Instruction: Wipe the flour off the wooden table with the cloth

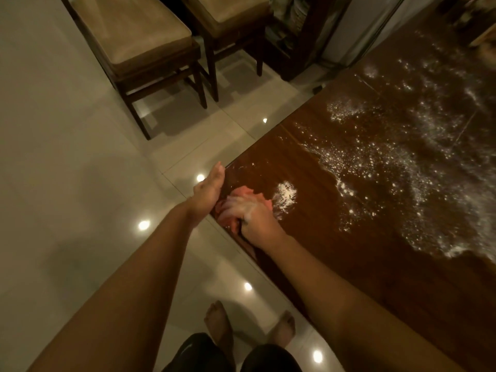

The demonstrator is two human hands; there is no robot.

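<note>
A dark wooden table [362,264] fills the right side, with white flour [402,170] scattered over its middle and far part. A small flour heap [285,193] lies near the table's left edge. My right hand [252,213] presses a pink cloth [241,196] onto the tabletop by that edge, fingers dusted with flour and blurred. My left hand [210,187] is held flat and straight-fingered against the table's edge, just left of the cloth and a little below the tabletop.
Two dark wooden chairs with beige cushions [139,36] stand on the glossy tiled floor [67,183] at the back left. A dark shelf unit [300,36] stands behind the table's far corner. My bare feet [220,326] are on the tiles below.
</note>
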